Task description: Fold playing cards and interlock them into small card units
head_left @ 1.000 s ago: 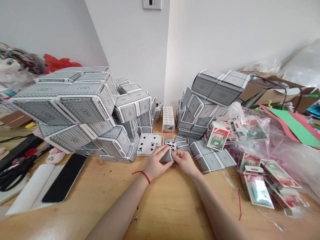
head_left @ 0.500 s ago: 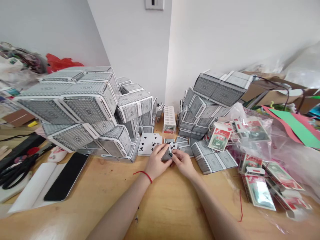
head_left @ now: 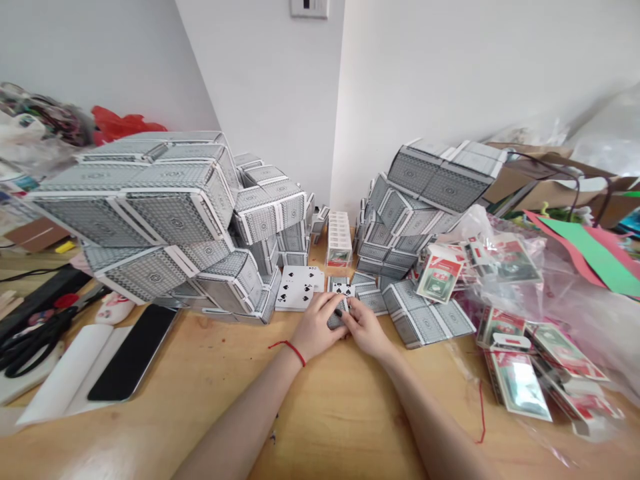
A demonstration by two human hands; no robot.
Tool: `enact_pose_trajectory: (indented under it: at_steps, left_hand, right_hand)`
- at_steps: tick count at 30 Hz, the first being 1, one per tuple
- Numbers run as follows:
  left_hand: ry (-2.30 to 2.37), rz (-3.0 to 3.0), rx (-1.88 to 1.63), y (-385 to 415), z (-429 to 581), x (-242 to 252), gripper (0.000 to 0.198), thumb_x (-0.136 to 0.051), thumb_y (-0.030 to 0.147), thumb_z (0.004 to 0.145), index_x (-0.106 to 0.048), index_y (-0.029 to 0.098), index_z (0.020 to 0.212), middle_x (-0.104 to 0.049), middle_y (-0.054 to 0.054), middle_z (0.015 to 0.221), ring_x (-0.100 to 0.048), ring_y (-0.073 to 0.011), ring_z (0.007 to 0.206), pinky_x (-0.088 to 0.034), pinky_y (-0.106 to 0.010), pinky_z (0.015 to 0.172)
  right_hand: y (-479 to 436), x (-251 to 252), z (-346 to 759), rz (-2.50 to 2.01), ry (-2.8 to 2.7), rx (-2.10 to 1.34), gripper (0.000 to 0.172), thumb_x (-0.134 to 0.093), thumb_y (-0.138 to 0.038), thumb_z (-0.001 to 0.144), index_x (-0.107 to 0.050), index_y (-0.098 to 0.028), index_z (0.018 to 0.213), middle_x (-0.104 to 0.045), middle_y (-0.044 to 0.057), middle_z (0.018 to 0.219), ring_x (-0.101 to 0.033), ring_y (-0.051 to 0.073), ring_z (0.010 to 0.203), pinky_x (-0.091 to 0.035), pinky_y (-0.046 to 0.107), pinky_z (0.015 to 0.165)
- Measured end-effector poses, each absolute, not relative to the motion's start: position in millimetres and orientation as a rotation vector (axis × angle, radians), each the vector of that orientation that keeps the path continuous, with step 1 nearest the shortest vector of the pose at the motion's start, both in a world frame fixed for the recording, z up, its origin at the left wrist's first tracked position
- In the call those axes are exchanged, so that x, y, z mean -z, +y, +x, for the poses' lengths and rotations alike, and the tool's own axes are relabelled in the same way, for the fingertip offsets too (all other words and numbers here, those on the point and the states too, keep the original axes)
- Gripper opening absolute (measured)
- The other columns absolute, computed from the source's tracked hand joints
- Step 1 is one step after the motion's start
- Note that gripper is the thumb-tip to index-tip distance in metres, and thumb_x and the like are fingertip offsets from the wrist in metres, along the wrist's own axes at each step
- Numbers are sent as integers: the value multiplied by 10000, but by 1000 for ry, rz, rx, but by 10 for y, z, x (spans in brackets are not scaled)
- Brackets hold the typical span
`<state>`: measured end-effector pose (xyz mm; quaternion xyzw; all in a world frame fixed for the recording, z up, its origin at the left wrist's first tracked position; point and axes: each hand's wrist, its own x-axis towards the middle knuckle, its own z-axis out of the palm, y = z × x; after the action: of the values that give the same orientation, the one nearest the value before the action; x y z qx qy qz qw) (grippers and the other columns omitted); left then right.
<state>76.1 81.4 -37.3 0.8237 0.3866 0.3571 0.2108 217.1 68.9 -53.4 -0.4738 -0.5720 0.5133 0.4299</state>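
Both hands meet over the middle of the table around a small patterned grey piece of playing cards (head_left: pixel 336 320). My left hand (head_left: pixel 317 327), with a red cord at the wrist, has its fingers wrapped over the piece from the left. From the right, my right hand (head_left: pixel 365 325) pinches its edge with thumb and fingers; part of the piece is hidden beneath them. Just beyond my fingers lies a face-up spade card (head_left: pixel 344 289). Left of it rests a pile of face-up spade cards (head_left: pixel 298 288). Folded grey card pieces (head_left: pixel 367 297) lie beyond my right hand.
Stacked card boxes rise in a tall left pile (head_left: pixel 165 213) and a right pile (head_left: pixel 420 200). Between them stands a clear-sided row of decks (head_left: pixel 339 240). Packaged decks (head_left: pixel 520 383) and plastic wrap lie right; a phone (head_left: pixel 133 353) and scissors (head_left: pixel 40 333) lie left.
Both hands have shifted slightly toward me with the grey card piece between them. More of the face-up spade card behind them now shows.
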Motion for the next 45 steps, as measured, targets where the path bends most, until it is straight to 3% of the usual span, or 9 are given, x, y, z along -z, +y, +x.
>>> enact_pose_trajectory:
  at_steps: [4,7,13,17,22,30,34,39,45]
  left_hand:
    - [1072,2144,-1056,801,780,349,559,-599,157,659,-413,228,1181,-464,-64,1114,-439,-208,1066,-371,-386,936]
    - [1064,1880,-1149,796,780,349,591,-594,230,698,-324,202,1223,-462,-93,1118,-482,-211,1008,-414,-374,861]
    - [1112,1721,-1031,795,778,398,221,-368,324,849,-412,175,1005,-537,-30,849,-531,-116,658,-435,-262,641]
    - [1223,1794,-999,803,782,433,183,-340,309,855,-404,183,972,-541,-24,813,-536,-133,694,-413,-261,639]
    - [1279,1777,-956,822,771,448,186,-350,346,844,-423,184,902,-550,-12,729,-541,-141,652,-391,-249,586]
    - [1350,1858,-947,831,809,446,245,-329,356,847,-431,174,720,-474,20,560,-451,-113,508,-303,-216,480]
    - [1386,1902,-948,820,823,442,303,-332,352,843,-403,173,609,-400,43,476,-373,-84,439,-247,-203,440]
    - [1474,1922,-1016,797,832,430,390,-386,371,815,-340,172,483,-316,58,399,-290,-64,391,-197,-202,418]
    - [1511,2004,-1040,783,817,441,339,-382,337,828,-446,165,543,-415,40,429,-360,-68,401,-241,-198,436]
  right_hand:
    - [710,510,2148,-1124,-1300,-1298,212,-481,-386,784,-449,-199,879,-526,-10,681,-510,114,508,-430,233,459]
    - [723,484,2140,-1037,-1220,-1346,235,-471,-413,790,-416,-207,888,-542,-17,646,-503,111,475,-436,244,470]
    - [664,490,2113,-968,-1290,-1500,251,-404,-422,831,-317,-228,966,-523,-50,540,-520,125,438,-432,248,448]
    - [633,492,2104,-1055,-1480,-1388,204,-358,-360,857,-294,-224,994,-474,-63,516,-464,114,420,-394,227,434]
    - [631,493,2118,-1217,-1676,-1032,185,-394,-255,826,-353,-199,997,-478,2,699,-470,127,578,-401,250,540]
    - [635,509,2075,-1290,-1443,-1123,180,-349,-391,843,-397,-218,863,-335,-56,565,-355,101,476,-349,192,427]
    - [643,475,2058,-1291,-1424,-943,241,-338,-401,850,-442,-199,769,-376,-33,587,-363,109,524,-352,215,496]
    - [646,437,2062,-1292,-1436,-876,273,-351,-403,846,-501,-181,797,-478,4,651,-428,135,601,-368,239,570]
    - [622,451,2074,-1308,-1372,-859,266,-371,-397,840,-515,-176,876,-464,-10,603,-404,119,513,-345,233,496]
